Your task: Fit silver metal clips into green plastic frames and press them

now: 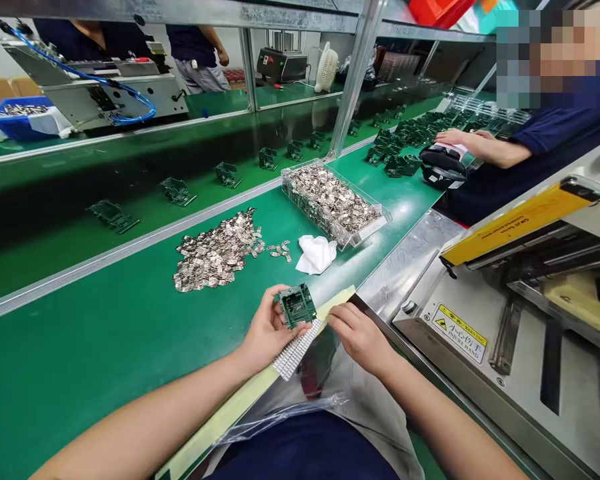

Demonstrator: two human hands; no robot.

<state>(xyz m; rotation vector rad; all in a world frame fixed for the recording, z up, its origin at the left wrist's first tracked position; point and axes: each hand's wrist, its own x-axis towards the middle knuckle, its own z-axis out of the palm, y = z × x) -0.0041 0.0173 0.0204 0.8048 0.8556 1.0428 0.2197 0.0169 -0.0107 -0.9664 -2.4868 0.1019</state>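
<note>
My left hand (273, 330) grips a dark green plastic frame (298, 306) with a square opening, held upright above the table's front edge. Just below it, a sheet of small silver pieces in rows (296, 350) lies along that edge, on a long pale yellow strip (250, 387). The fingers of my right hand (360, 333) are pressed together at the right part of the yellow strip, next to the silver pieces. Whatever is between those fingertips is hidden. Beyond my hands lie a crumpled white cloth (317, 255) and a heap of small metal pieces (217, 253).
A clear tray (363, 239) full of metal pieces stands behind the cloth. Green frames (229, 175) line the belt (45, 240) at the back, with more piled (403, 165) farther right. A co-worker (565, 133) sits at right, beyond a metal machine (460, 340) with a warning label.
</note>
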